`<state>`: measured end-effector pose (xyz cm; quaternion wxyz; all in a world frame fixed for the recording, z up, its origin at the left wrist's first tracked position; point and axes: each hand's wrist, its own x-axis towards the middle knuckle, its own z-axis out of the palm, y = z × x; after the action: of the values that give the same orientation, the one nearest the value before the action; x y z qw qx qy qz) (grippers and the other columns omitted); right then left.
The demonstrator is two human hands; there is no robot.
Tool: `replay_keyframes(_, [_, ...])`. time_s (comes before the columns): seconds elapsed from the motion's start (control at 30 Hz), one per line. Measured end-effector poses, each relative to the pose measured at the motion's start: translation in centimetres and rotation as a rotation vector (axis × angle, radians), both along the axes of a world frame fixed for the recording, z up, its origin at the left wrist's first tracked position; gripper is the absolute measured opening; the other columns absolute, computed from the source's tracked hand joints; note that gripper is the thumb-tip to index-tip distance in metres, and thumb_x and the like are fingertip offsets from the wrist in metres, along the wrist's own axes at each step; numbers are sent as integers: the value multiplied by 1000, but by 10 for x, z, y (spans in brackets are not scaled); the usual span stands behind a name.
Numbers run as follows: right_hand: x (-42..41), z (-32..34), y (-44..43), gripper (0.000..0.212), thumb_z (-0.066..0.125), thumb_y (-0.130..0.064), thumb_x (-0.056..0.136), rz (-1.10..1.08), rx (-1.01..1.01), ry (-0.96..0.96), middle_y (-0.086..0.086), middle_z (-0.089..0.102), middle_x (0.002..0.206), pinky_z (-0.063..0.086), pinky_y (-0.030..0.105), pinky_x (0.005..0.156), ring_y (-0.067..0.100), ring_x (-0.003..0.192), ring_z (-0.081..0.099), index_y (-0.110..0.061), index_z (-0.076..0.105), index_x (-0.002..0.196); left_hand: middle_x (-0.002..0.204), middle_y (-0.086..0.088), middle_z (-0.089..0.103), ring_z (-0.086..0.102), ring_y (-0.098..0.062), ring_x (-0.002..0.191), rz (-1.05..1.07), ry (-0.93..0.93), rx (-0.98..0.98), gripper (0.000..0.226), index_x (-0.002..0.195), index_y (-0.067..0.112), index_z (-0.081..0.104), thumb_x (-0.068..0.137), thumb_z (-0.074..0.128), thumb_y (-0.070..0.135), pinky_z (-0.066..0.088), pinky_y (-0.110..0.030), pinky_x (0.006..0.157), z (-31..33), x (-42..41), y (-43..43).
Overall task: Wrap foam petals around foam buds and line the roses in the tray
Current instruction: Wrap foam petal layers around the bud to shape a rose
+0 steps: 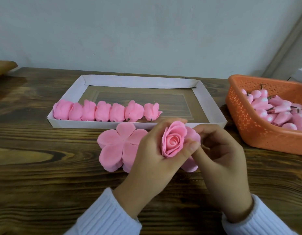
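Two hands meet on one rose (174, 139), held above the surface (36, 150) just in front of the tray's near wall. Your left hand (152, 155) is curled round it from the 9 o'clock side, with the thumb pressed on the petals at the bloom's 4 o'clock edge. Your right hand (221, 155) comes in from 3 o'clock with its fingers bent, pinching a loose outer petal against the bloom.

The rose faces you: a tight pale spiral at the centre, with wider pink petals cupped round it. Its base is hidden inside your palms. A pink flap shows below your hands at 6 o'clock, too covered to tell what it belongs to.

At the rose's 9 o'clock a stack of flat foam petals (116, 146) lies on the surface, its right part hidden by your left hand.

At 12 o'clock sits the white tray (209, 106), with seven finished roses (102, 111) side by side along its near wall, starting from the left corner.

At 2 o'clock an orange basket (245, 119), cut off by the frame edge, holds heaped foam buds (279, 109).
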<state>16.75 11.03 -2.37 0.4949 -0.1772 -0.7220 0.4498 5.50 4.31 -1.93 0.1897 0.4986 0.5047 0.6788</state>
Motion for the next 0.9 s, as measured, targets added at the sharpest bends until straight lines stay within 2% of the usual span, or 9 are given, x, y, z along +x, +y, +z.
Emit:
replay_keyframes(0.1, [1,1,0,10,66,-27,79,-19,30,-29,-9,70,83,53,19,61,9,74,66,-31,66,88,99,5,69,66,-7,92,-17,5,-18,37,106,21,61,73,72,33,49,-18,81,0,0,0])
replay_keyframes(0.23, [1,2,-1,9,66,-30,82,-42,35,-16,-1,70,82,56,35,58,20,71,66,-25,66,89,102,5,69,66,-12,95,-61,28,-58,44,110,26,59,69,75,34,52,-23,82,-1,-1,-2])
replay_keyframes(0.33, [1,2,-1,13,65,-30,84,-58,23,-10,6,68,77,54,41,56,25,67,65,-19,67,91,103,2,70,66,-23,100,-110,36,-74,49,113,26,58,69,78,32,55,-38,85,-1,-1,-3])
replay_keyframes(0.4, [1,1,0,8,66,-25,86,-62,19,-21,6,66,73,53,42,54,27,62,63,-18,67,89,104,-1,70,66,-28,101,-131,26,-91,52,115,26,58,68,79,32,55,-46,85,-2,-1,-4])
replay_keyframes(0.5, [2,1,1,4,64,-15,85,-64,27,-22,6,64,70,52,35,56,25,60,62,-18,67,85,107,-6,68,66,-35,98,-170,-20,-133,56,117,30,57,66,80,35,54,-53,80,-4,0,-3])
replay_keyframes(0.57, [2,2,1,6,64,-14,85,-62,33,-20,5,65,71,53,32,58,24,62,62,-19,66,84,108,-7,67,66,-37,96,-168,-16,-153,56,117,33,57,66,79,39,54,-53,79,-4,0,-3])
replay_keyframes(0.73, [3,2,1,9,68,-20,84,-90,39,-20,9,60,68,50,45,51,30,56,58,-27,67,89,103,3,69,66,-24,98,-83,83,-140,41,107,46,58,70,74,45,56,-41,80,-2,0,-2])
replay_keyframes(0.83, [3,2,2,23,68,-20,83,-86,86,-31,4,56,67,48,42,47,23,51,55,-39,64,95,100,7,68,65,-18,97,-45,108,-108,38,103,52,57,70,74,44,55,-36,83,-1,-1,-2])
replay_keyframes(0.9, [4,1,3,22,68,-16,84,-84,135,-36,1,55,66,48,41,50,20,54,54,-35,64,95,102,7,68,65,-20,99,-55,102,-113,41,107,48,58,69,74,44,54,-38,85,-2,-1,-2])
